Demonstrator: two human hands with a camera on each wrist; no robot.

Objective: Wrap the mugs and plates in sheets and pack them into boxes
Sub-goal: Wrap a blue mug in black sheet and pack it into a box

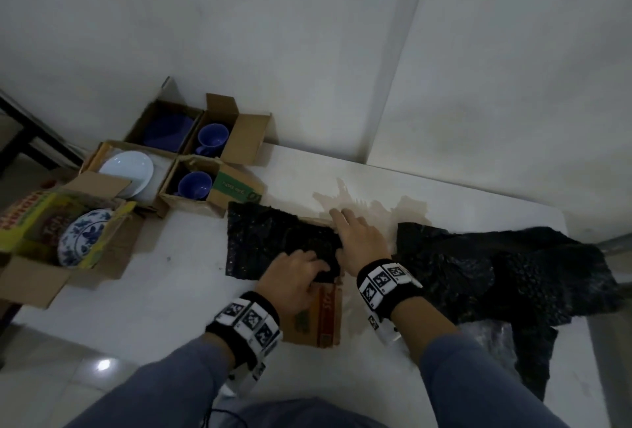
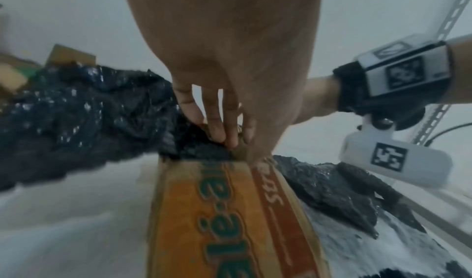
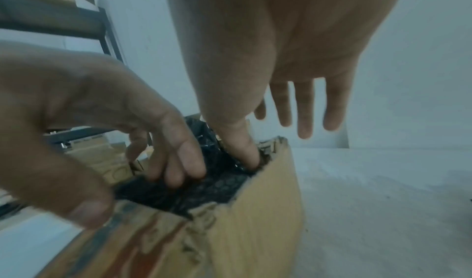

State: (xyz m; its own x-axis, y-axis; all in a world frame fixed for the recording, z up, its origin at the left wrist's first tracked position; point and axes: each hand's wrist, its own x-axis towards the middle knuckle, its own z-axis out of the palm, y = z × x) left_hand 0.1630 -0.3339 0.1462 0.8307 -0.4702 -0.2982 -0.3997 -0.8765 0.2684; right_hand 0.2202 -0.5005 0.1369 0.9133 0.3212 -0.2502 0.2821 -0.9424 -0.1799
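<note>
**Little here that you can read**

On the orange box (image 2: pixel 230 211) under your hands, big green letters run sideways along the panel. They are cut off and blurred, and only something like "e.ale" comes through. White characters on its red stripe resemble "SGS". The green flap (image 1: pixel 236 188) of a small box carries pale upside-down lettering, too small to read. Red letters on the yellow box (image 1: pixel 20 219) are illegible. Your right wristband (image 1: pixel 383 278) and left wristband (image 1: pixel 248 318) show black-and-white square code markers.

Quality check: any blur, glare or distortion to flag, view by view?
Head view: dim, wall lines slanted by the wide lens, one glare spot on the floor. Left wrist view: black sheet and box lettering smeared by motion blur. Right wrist view: soft throughout, the left hand looming large and blurred in front.
</note>
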